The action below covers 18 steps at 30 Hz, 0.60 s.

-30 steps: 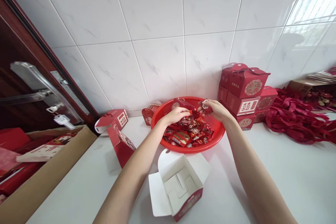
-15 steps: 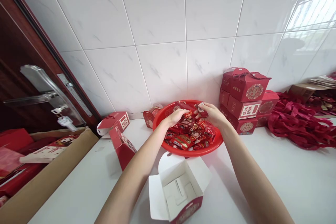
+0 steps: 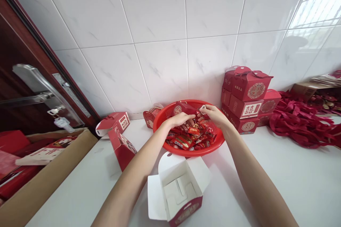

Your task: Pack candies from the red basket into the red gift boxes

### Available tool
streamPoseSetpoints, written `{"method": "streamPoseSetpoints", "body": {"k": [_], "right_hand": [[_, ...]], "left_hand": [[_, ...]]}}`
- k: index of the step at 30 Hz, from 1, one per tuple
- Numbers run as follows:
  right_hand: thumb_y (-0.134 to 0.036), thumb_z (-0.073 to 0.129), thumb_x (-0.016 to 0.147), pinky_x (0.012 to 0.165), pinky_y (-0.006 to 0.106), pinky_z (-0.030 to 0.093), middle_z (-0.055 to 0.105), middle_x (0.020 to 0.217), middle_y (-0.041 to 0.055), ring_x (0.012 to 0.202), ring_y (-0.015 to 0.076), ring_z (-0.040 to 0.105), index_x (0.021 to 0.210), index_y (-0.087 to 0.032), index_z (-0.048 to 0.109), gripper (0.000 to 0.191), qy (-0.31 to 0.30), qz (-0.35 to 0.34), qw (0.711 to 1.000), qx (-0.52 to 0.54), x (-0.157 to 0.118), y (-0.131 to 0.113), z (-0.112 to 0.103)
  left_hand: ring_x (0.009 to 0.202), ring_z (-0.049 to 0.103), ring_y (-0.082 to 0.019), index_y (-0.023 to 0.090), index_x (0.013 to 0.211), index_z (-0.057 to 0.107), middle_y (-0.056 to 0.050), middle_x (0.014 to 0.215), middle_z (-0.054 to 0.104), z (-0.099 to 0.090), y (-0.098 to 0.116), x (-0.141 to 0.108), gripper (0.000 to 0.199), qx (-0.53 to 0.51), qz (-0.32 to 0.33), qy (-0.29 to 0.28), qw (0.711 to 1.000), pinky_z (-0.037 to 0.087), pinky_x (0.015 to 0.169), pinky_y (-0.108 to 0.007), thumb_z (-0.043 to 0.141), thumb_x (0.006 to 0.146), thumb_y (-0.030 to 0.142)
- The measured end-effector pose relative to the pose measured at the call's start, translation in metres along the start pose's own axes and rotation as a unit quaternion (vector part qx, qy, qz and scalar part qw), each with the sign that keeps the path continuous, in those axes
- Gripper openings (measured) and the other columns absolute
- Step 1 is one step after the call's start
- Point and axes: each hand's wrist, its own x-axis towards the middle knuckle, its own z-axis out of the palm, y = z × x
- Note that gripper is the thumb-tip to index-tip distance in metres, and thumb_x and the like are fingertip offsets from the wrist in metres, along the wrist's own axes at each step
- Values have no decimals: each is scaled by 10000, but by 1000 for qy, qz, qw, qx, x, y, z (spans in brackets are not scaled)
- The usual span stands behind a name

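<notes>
A red plastic basket (image 3: 160, 138) holds many red wrapped candies (image 3: 183, 141). Over its middle, my left hand (image 3: 183, 118) reaches down among the candies with its fingers spread, gripping nothing that I can see. On the right side of the basket, my right hand (image 3: 214, 115) pinches a small wrapped candy (image 3: 203, 108) with a white patch. A dark red box or packet (image 3: 182, 108) lies at the back of the basket. Between my forearms stands an opened gift box (image 3: 177, 191), its white inside bare and its flaps folded out.
Closed red gift boxes (image 3: 247, 103) are stacked right of the basket, beside a heap of red ribbons (image 3: 301, 124). More red boxes (image 3: 121, 145) stand at the left. A cardboard carton (image 3: 61, 170) fills the left edge near the door handle (image 3: 34, 99). Behind is a tiled wall.
My left hand has let go of a bright red candy, which now lies on the pile, and its fingers have spread lower. My right hand still pinches a candy. The view has shifted slightly.
</notes>
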Motion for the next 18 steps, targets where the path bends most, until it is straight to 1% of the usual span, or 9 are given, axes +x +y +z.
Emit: {"method": "streamPoseSetpoints", "body": {"k": [2, 4, 5, 7, 9, 10, 14, 16, 18], "right_hand": [[-293, 700, 792, 537, 228, 533, 697, 728, 37, 599, 148, 676, 718, -211, 557, 181, 5, -1, 1000, -2, 0, 0, 0], [-283, 701, 789, 530, 228, 534, 702, 737, 40, 598, 150, 677, 724, -210, 557, 174, 9, -2, 1000, -3, 0, 0, 0], [-277, 698, 789, 530, 233, 535, 705, 741, 43, 594, 151, 676, 726, -210, 556, 170, 11, -2, 1000, -3, 0, 0, 0], [-262, 691, 791, 535, 242, 538, 712, 758, 49, 593, 154, 679, 732, -207, 556, 158, 16, -2, 1000, -2, 0, 0, 0], [-250, 686, 794, 534, 245, 538, 718, 768, 52, 596, 157, 686, 741, -206, 555, 149, 20, -1, 1000, 1, 0, 0, 1], [-246, 685, 794, 531, 242, 538, 718, 767, 51, 592, 156, 687, 746, -205, 553, 147, 21, -1, 1000, 4, 1, 0, 1], [-238, 685, 793, 492, 214, 526, 715, 732, 41, 556, 142, 675, 750, -202, 542, 153, 23, 2, 1000, 15, 3, 1, 1], [-235, 681, 795, 484, 206, 524, 717, 723, 38, 545, 137, 671, 750, -201, 540, 152, 26, 2, 999, 21, 4, 1, 2], [-234, 667, 805, 492, 215, 535, 721, 725, 40, 537, 136, 667, 749, -200, 536, 146, 31, 0, 999, 28, 4, 1, 2]], "left_hand": [[759, 662, -206, 146, 730, 748, -50, 763, 742, 0, -4, 2, 289, 56, -7, -6, 998, 506, 785, -318, 707, 777, 428], [817, 678, -206, 164, 814, 762, -28, 819, 758, 1, -7, 4, 158, 110, -8, -5, 994, 497, 821, -296, 747, 722, 292], [842, 686, -205, 174, 890, 765, -21, 853, 765, 2, -8, 4, 194, 135, -9, -5, 991, 496, 829, -284, 747, 710, 244], [860, 699, -201, 191, 1095, 732, -16, 911, 771, 6, -9, 5, 382, 182, -16, -9, 983, 503, 817, -268, 735, 713, 196], [885, 711, -206, 200, 1281, 647, -27, 967, 774, 11, -8, 7, 555, 229, -23, -16, 973, 512, 815, -265, 727, 732, 190], [916, 714, -216, 200, 1340, 606, -40, 1000, 773, 14, -7, 8, 602, 254, -26, -19, 967, 514, 830, -272, 721, 749, 201], [1135, 673, -308, 206, 1413, 545, -124, 1202, 726, 23, -2, 10, 590, 348, -21, -14, 937, 500, 942, -362, 664, 840, 278], [1236, 621, -341, 229, 1414, 543, -141, 1319, 672, 26, 0, 10, 564, 382, -9, -13, 924, 485, 986, -400, 644, 862, 281], [1281, 592, -349, 239, 1423, 530, -141, 1381, 635, 28, 2, 9, 567, 403, 4, -19, 915, 478, 1010, -413, 643, 868, 274]]}}
